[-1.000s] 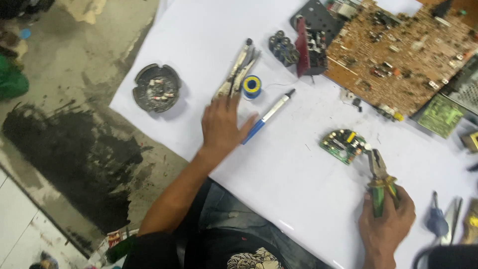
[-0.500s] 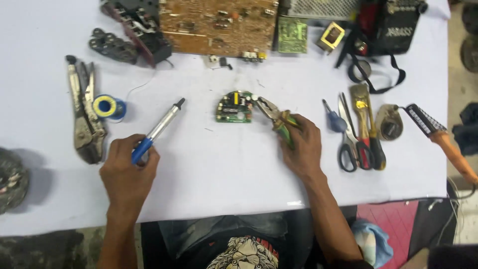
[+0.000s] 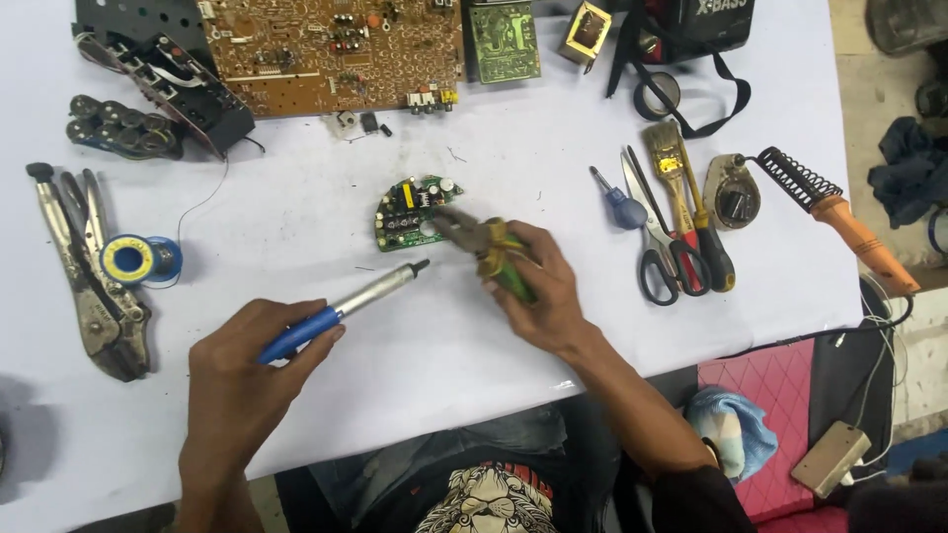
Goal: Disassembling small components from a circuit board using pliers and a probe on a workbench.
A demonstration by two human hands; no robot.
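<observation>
1. White cloth covers the table (image 3: 474, 118), and it is full of tools and old circuit boards.
2. The left hand (image 3: 242, 370) is closed around a soldering tool with a blue handle (image 3: 341, 311). Its silver tip points up toward the small green board (image 3: 407, 212) but does not touch it.
3. The right hand (image 3: 543, 296) is closed around green-handled pliers (image 3: 484, 242). The nose of the pliers lies at the right edge of the small green board. I cannot tell if it is pinching a part.
4. The small green board sits flat in the middle of the table, just in front of both hands.
5. I think the step now is getting hold of the board with the pliers while the soldering tool comes close.
6. The next move would need a steady grip on the board and the tip placed on one tiny spot.
7. A roll of solder wire (image 3: 138, 259) and big locking pliers (image 3: 94, 286) lie to the left. Scissors (image 3: 657, 247), a brush (image 3: 676, 168) and an orange-handled iron (image 3: 839, 212) lie to the right. A big brown board (image 3: 336, 44) is at the top.
</observation>
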